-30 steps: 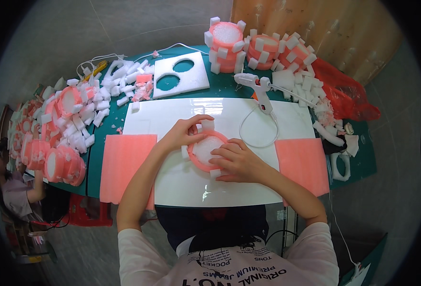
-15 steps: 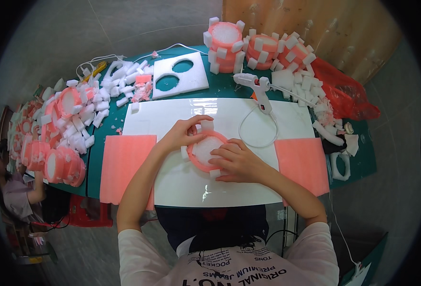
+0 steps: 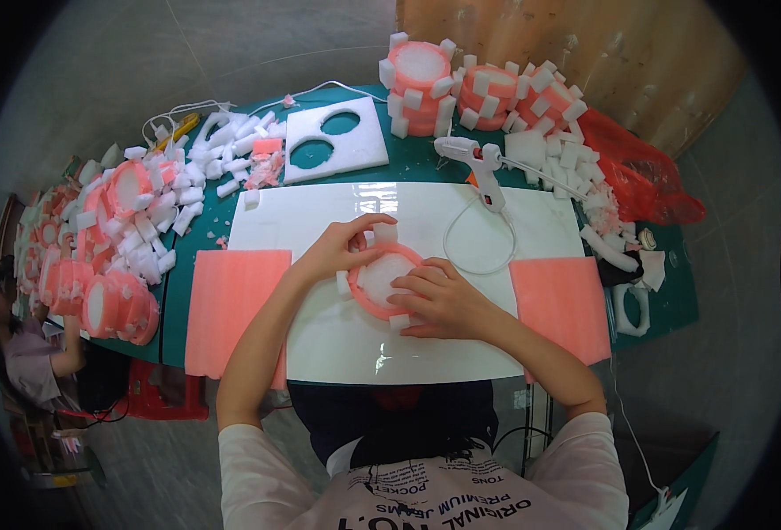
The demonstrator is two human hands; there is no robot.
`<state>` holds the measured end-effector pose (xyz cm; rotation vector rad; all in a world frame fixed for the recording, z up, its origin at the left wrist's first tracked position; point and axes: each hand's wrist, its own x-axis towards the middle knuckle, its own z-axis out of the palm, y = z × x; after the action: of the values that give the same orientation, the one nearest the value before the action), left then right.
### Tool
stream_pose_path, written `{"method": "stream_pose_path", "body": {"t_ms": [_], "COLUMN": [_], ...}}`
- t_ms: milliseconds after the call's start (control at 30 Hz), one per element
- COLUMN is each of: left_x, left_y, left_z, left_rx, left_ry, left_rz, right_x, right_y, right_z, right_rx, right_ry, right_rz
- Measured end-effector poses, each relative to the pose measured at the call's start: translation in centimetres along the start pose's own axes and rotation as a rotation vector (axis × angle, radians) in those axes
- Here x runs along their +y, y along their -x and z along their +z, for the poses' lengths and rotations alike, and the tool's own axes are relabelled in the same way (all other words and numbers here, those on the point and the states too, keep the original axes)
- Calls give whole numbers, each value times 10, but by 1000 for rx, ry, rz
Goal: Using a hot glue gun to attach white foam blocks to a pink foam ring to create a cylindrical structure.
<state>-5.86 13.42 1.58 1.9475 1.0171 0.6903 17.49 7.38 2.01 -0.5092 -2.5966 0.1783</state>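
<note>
A round pink foam ring with a white foam disc inside it lies on the white board before me. Small white foam blocks stick out from its rim. At its far edge, my left hand pinches a white foam block between index finger and thumb, against the ring. My right hand grips the ring's right side, fingers over the white disc and thumb low by a near block. Part of the ring's right rim is hidden under that hand.
Beyond the ring lie a white glue gun with its cable and a white foam sheet with two round holes. Pink foam sheets flank the board. Finished-looking rings and foam scraps crowd the back and left. Another person sits far left.
</note>
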Motion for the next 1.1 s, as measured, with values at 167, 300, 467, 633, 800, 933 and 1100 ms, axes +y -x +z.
{"method": "stream_pose_path", "body": {"t_ms": [167,300,467,633,800,933,1100], "left_x": [-3,-1,-1,-1,-1,1,0], "left_y": [1,0,1,0,1,1,1], "left_z": [0,1,0,1,0,0,0], "left_rx": [-2,0,6,8,9,2,7], "left_ry": [4,5,-5,1,-1,3,-3], "left_rz": [-3,-11,-18,-3,-6,-10,-8], "right_x": [0,0,-1,-1,0,-1,0], "right_y": [-1,0,-1,-1,0,-1,0], "right_z": [0,-1,-1,-1,0,-1,0], "right_rx": [7,6,12,6,15,9,8], "right_ry": [-3,-4,5,1,-1,-3,-3], "right_rz": [-8,-6,-6,-2,-6,-5,-7]}}
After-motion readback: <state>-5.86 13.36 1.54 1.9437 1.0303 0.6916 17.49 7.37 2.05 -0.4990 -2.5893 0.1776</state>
